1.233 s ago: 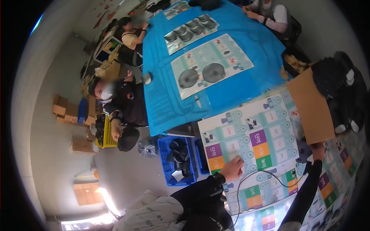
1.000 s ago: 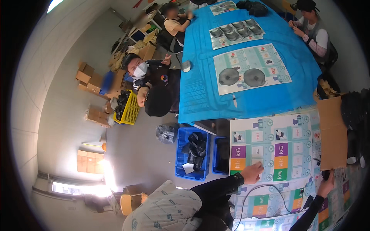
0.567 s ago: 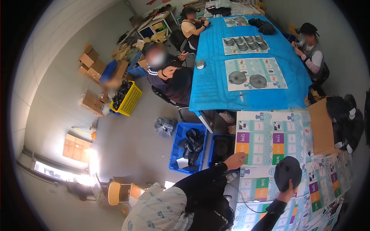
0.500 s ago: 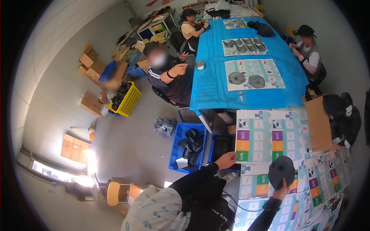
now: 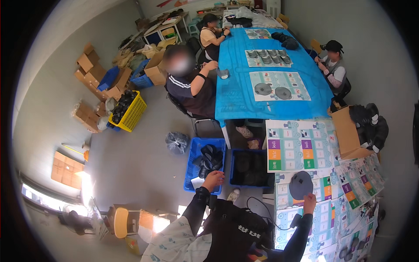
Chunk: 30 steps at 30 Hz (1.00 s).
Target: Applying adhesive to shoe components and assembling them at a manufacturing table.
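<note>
My right hand point(image 5: 309, 202) grips the lower edge of a dark grey, rounded flat piece point(image 5: 301, 183) with a small square mark on it. That piece is over the printed sheets point(image 5: 288, 220) covering the near end of the table. Out to the left, my left hand point(image 5: 214, 180) hovers by the right side of a blue crate point(image 5: 187, 177) of black pieces, its fingers loosely apart with nothing visible in them. A second blue crate point(image 5: 232, 180), holding dark rounded pieces, sits between my hands against the table.
Beyond the sheets, a blue-covered table point(image 5: 235, 102) carries a board point(image 5: 301, 79) with two grey discs. A person point(image 5: 192, 89) sits at its left side; two others sit farther off. An open carton point(image 5: 347, 131) of black items stands at the right; a yellow basket point(image 5: 135, 114) is on the floor.
My left hand has left the printed sheet's edge and moved left toward the blue crate. My right hand still holds the grey piece, which has shifted slightly left and up in view.
</note>
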Available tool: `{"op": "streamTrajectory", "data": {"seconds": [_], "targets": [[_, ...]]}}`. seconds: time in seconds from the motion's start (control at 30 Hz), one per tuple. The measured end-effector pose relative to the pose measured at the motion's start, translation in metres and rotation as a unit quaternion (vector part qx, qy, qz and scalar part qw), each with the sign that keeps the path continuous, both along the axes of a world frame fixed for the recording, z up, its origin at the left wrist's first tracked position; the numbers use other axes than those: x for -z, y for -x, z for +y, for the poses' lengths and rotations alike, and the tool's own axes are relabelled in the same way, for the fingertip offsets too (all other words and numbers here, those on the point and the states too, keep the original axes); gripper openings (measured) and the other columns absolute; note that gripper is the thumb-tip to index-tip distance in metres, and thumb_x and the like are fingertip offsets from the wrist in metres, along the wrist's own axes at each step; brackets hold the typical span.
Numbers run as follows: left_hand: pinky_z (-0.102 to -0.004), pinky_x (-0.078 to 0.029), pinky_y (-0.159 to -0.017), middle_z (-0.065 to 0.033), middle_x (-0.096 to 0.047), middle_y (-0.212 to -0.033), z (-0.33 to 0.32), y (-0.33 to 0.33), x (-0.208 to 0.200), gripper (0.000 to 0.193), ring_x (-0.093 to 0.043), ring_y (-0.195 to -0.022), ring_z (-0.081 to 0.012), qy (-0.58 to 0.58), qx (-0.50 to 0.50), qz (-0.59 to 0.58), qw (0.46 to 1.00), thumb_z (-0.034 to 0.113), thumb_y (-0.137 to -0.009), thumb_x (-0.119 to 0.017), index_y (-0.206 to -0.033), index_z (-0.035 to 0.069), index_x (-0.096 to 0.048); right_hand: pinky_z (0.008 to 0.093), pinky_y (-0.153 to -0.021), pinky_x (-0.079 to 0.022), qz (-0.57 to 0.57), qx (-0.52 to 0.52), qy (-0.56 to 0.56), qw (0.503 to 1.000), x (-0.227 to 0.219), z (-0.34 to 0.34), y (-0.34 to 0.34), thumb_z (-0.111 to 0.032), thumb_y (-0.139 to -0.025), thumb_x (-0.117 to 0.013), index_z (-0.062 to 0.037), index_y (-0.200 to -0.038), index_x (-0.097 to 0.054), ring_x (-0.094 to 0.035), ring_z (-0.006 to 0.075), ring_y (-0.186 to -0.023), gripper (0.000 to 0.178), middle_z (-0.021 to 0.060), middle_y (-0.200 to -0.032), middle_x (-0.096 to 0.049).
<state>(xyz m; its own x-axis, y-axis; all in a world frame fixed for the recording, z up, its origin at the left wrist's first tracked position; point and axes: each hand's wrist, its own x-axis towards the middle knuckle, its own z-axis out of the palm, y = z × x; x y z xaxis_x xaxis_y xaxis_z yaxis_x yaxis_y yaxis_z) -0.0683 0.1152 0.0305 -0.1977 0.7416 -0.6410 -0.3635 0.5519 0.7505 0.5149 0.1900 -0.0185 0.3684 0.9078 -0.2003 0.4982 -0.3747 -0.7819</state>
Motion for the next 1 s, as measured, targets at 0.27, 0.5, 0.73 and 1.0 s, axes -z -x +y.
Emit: {"op": "streamTrajectory", "data": {"seconds": [0.27,0.5,0.73,1.0], "targets": [[-0.0266,-0.055,-0.077,-0.0048,-0.069,-0.105,0.025,0.038,-0.016,0.022,-0.067,-0.088,-0.0131,-0.075,0.036,-0.033,0.996,0.02,-0.101,-0.065,-0.119,0.007,-0.064,0.0316,-0.069,-0.057,0.152,-0.041,0.056,0.986,-0.043,-0.018,0.063,-0.017,-0.09,-0.071,0.0018,-0.12,-0.068,-0.07,0.0189,-0.09,0.035,0.0117,-0.105,-0.073],[-0.0265,-0.055,-0.077,-0.0048,-0.069,-0.104,0.023,0.049,-0.028,0.026,-0.068,-0.088,-0.0133,-0.098,0.069,-0.007,0.993,0.023,-0.101,-0.064,-0.121,0.006,-0.065,0.0307,-0.061,-0.054,0.166,-0.079,0.038,0.982,-0.085,-0.032,0.122,-0.021,-0.094,-0.068,0.0031,-0.11,-0.069,-0.071,0.0187,-0.079,0.029,0.009,-0.09,-0.073],[-0.0263,-0.052,-0.064,-0.0046,-0.072,-0.095,0.027,0.024,-0.081,0.03,-0.066,-0.072,-0.0103,0.023,0.171,0.045,0.984,0.033,-0.103,-0.064,-0.119,0.008,-0.068,0.0506,-0.058,-0.048,-0.258,-0.179,-0.074,0.946,-0.155,-0.167,0.11,-0.024,-0.104,-0.058,-0.0013,-0.079,-0.062,-0.064,0.0445,-0.065,0.034,0.025,-0.07,-0.063],[-0.0417,-0.052,-0.088,-0.0155,-0.072,-0.113,0.028,-0.042,-0.34,0.058,-0.068,-0.102,-0.0292,-0.534,0.597,-0.399,0.447,0.046,-0.1,-0.065,-0.129,-0.003,-0.065,0.0304,-0.082,-0.053,0.28,-0.214,0.267,0.897,-0.188,-0.219,0.046,-0.017,-0.092,-0.077,-0.0027,-0.105,-0.076,-0.069,0.0137,-0.086,0.019,0.0065,-0.086,-0.074]]}}
